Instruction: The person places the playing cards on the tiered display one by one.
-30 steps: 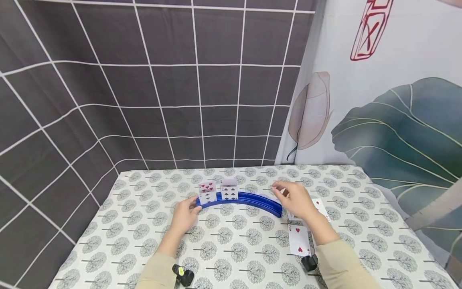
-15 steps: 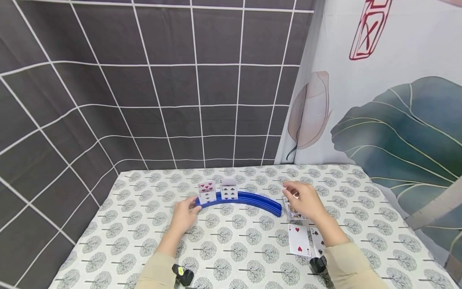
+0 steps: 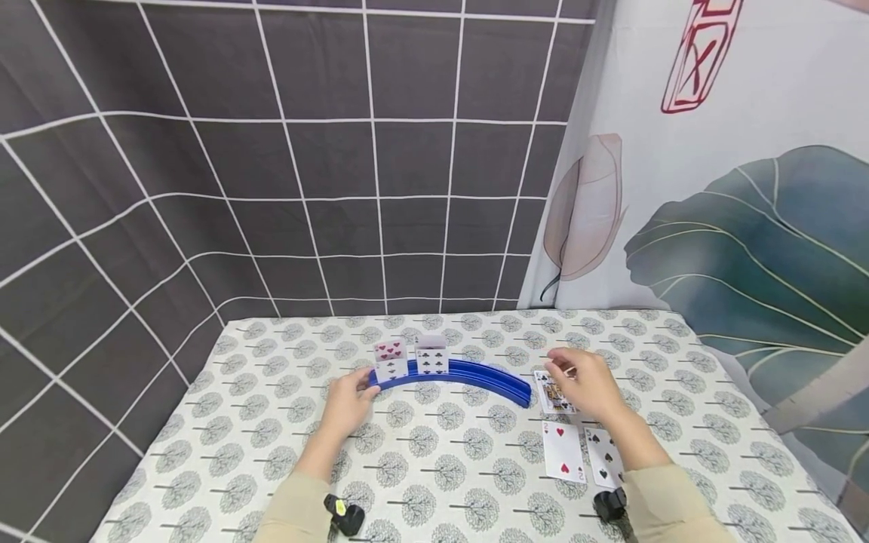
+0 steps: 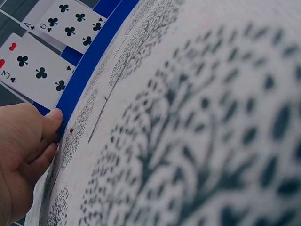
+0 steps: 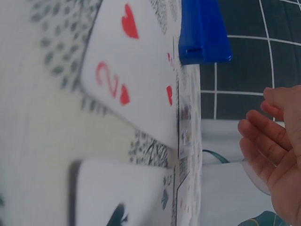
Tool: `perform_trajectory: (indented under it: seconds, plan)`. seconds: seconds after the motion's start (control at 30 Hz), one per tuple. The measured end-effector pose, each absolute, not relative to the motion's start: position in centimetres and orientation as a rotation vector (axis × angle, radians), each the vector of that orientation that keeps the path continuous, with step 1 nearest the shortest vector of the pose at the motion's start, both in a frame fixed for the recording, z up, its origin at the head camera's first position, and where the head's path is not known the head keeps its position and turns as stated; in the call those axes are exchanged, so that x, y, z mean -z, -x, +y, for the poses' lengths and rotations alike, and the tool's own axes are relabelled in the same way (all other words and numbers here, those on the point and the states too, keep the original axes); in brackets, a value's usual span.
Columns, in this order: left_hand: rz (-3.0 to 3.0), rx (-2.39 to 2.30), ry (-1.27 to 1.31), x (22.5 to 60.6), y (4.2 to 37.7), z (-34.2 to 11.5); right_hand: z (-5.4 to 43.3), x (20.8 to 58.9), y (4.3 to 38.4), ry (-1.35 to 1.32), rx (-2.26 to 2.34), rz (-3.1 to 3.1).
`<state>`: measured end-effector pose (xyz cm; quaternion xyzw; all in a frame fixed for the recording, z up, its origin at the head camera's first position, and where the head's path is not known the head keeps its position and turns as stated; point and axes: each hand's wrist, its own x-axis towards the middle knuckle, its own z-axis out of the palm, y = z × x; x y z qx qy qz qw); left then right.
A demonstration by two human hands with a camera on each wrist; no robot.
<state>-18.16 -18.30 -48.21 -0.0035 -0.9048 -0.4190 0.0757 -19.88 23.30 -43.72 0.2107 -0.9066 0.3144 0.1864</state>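
- Right of centre, the right hand (image 3: 587, 383) is hovering with fingers loosely curved, gripping nothing.
- The face card (image 3: 552, 397) is lying just lower left of it, long axis running up the frame; the left hand (image 3: 347, 407) is sitting farther off, pinching the left end of the blue card holder (image 3: 490, 381).
- The right hand is covering the face card's right part, leaving its rank unclear.

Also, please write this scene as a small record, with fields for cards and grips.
Rack: blue, curved, on patterned cloth
Standing cards: three of clubs before a hearts card; six of clubs before an ace
Flat cards: include two of hearts, a spade card, a face card
Left grip: pinches the rack's left end
Right grip: holds nothing, near the face card
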Motion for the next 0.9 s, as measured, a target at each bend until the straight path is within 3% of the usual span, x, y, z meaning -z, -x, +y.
perform_trajectory:
  seconds: [0.9]
  plan:
    - [-2.700, 1.261, 0.015, 48.1, 18.2, -18.3, 26.8, 45.3, 19.3, -0.417, -0.715, -2.722]
